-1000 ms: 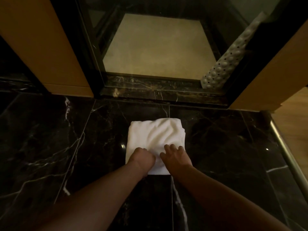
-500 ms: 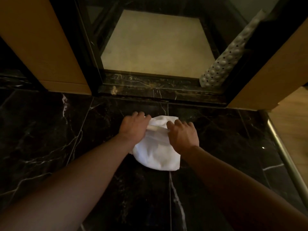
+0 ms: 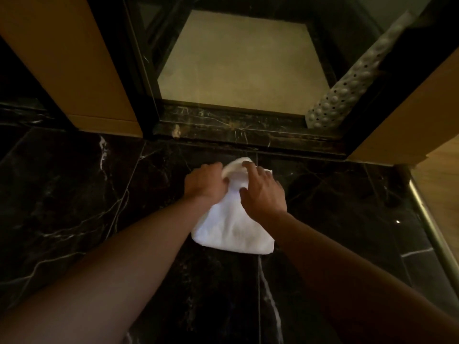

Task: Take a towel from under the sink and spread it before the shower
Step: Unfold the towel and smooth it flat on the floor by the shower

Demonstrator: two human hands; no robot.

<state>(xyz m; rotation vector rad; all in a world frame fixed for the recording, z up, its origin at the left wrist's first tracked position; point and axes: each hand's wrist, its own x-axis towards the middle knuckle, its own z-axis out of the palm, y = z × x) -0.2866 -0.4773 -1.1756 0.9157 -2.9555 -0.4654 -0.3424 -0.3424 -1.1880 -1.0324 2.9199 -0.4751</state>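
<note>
I count one white towel, two hands, and one bumpy white mat that leans inside the shower on the right. The towel lies folded on the dark marble floor, just in front of the shower step. Both hands are on the far end of the towel, the end close to the step. My left hand sits at the far left corner with its fingers curled round the lifted edge of the cloth. My right hand sits on the far right part, fingers bent down onto the cloth and the thumb tucked against a fold, so it seems to be pinching it, but I cannot tell for sure. The near end of the towel lies flat on the floor, close to me and between my two arms. The long way of the towel runs from me toward the shower, tilted a little to the left at the far end.
</note>
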